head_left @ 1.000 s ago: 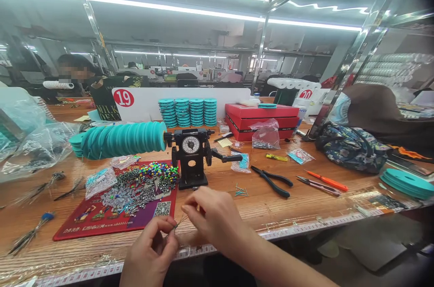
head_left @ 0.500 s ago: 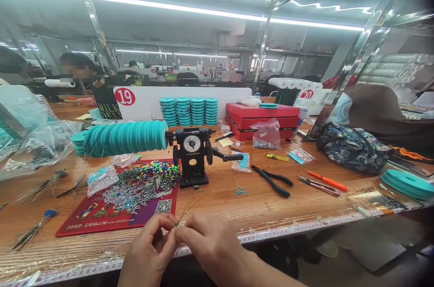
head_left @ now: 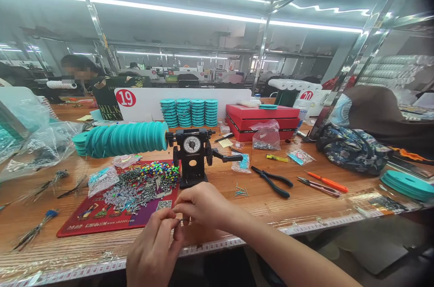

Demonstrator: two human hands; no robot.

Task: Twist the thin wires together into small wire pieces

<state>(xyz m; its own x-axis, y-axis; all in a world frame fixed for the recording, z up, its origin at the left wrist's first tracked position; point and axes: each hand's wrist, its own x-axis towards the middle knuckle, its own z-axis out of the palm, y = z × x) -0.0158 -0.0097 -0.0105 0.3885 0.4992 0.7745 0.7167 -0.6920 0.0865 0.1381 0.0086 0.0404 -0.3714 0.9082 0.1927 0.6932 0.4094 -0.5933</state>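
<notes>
My left hand [head_left: 154, 244] is low in front, over the table's near edge, its thumb and fingers pinched together. My right hand [head_left: 201, 205] is closed in a pinch right beside it, above and to the right. Between the fingertips shows a short dark bit of thin line [head_left: 183, 220]; the rest is hidden by the fingers. Just beyond the hands is a red mat [head_left: 76, 223] bearing colored beads [head_left: 159, 169] and small metal swivels [head_left: 137, 203]. Behind them stands a black hand-cranked winder [head_left: 192, 160] with a dial and a row of teal foam spools [head_left: 135, 137] on its shaft.
Black pliers [head_left: 273, 183], tweezers [head_left: 318, 186] and an orange tool [head_left: 327, 181] lie to the right. Short green tubes [head_left: 241, 190] lie nearer. Stacked teal spools [head_left: 183, 113] and a red box [head_left: 261, 122] stand behind. Bundled wires [head_left: 40, 228] lie left. A person [head_left: 81, 70] sits across.
My right hand has moved up and turned over beside the left, its fingers now pointing down and left. The thin loose strands that stuck up between the hands no longer show.
</notes>
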